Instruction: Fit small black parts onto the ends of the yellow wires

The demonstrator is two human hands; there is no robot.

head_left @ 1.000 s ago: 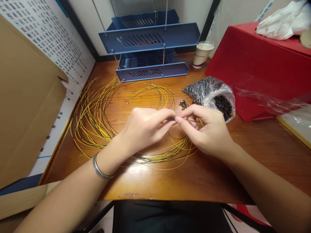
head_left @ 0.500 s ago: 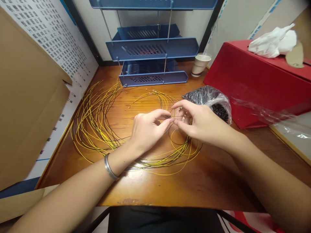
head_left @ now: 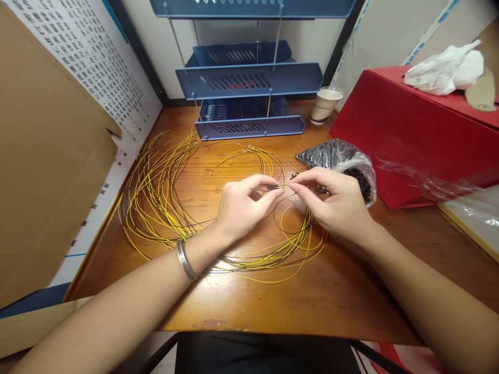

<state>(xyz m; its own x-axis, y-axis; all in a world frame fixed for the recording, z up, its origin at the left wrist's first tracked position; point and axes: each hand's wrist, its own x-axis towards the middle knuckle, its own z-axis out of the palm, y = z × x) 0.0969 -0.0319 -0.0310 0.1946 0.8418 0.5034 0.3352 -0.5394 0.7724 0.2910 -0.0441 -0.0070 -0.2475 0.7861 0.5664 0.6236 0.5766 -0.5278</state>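
Thumb and fingers of my left hand (head_left: 249, 205) pinch a small dark piece (head_left: 272, 187) at the end of a thin wire. My right hand (head_left: 331, 200) pinches the same wire (head_left: 286, 185) just to the right, with a short gap between the two hands. Yellow and black wires (head_left: 159, 208) lie in a large loose coil on the desk at the left. More of them (head_left: 268, 259) curve beneath my hands to the right. Behind my right hand rests a clear plastic bag (head_left: 335, 150) of small black parts, its mouth open toward the right.
A blue tiered tray rack (head_left: 249, 80) stands at the back of the wooden desk (head_left: 249, 306). Beside it is a paper cup (head_left: 325, 106). A red box (head_left: 413, 135) with white tissue (head_left: 444, 70) on top fills the right side. Brown cardboard (head_left: 50, 156) leans at the left.
My right hand has moved slightly right, away from my left fingertips, and its fingers have closed into a pinch on the wire. The left hand keeps its pinch.
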